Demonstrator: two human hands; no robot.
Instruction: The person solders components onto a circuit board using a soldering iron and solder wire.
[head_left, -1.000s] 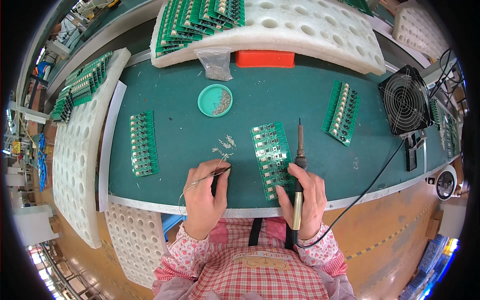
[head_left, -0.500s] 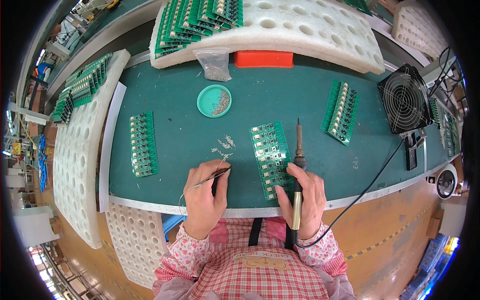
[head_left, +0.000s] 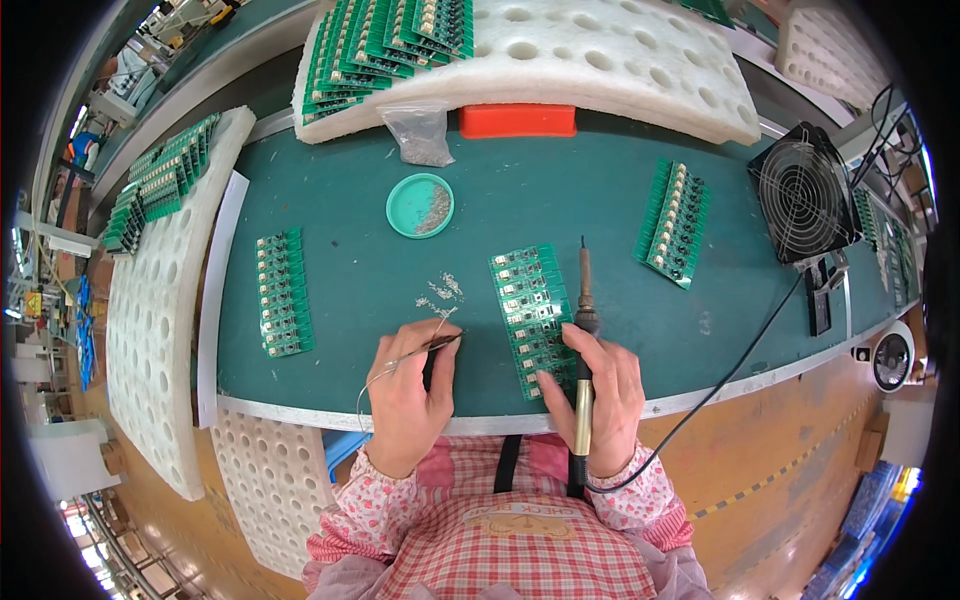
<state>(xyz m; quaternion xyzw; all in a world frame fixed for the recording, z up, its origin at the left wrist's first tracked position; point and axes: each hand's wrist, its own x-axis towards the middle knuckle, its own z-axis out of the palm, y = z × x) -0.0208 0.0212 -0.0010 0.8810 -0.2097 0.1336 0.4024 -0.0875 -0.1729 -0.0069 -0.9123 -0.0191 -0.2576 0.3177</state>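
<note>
Three containers on this desk (head_left: 570, 190), going by a clock face centred on the middle board (head_left: 518, 300), 12 being the far side. Green dish (head_left: 405, 208) at about 10:30: tiny pale bits heaped along its 3 o'clock side, the rest of its floor bare. Clear bag (head_left: 418, 133) at 11, just past the dish, with more small greyish bits sunk to its bottom. Red bin (head_left: 518, 121) at 12, tucked against the far foam (head_left: 620, 80); can't see inside that one.

More pale bits (head_left: 443, 293) lie loose on the desk around 9:30, between the dish and the left hand (head_left: 410, 390).

That hand's at 8, grip closed on a thin wire (head_left: 393, 363) plus some slim dark tool (head_left: 443, 343), can't tell what kind. Right hand (head_left: 608, 390) is at 4, grip wrapped round an iron (head_left: 586, 318) with the tip pointing to 12, thumb and forefinger at the middle board's 4 o'clock edge. Board lies flat between the hands.

Far foam carries a bunch of overlapping boards (head_left: 385, 50) toward 11. Side foam (head_left: 155, 320) at 9 has its own lot (head_left: 165, 180). Fan (head_left: 803, 195) at 2.
</note>
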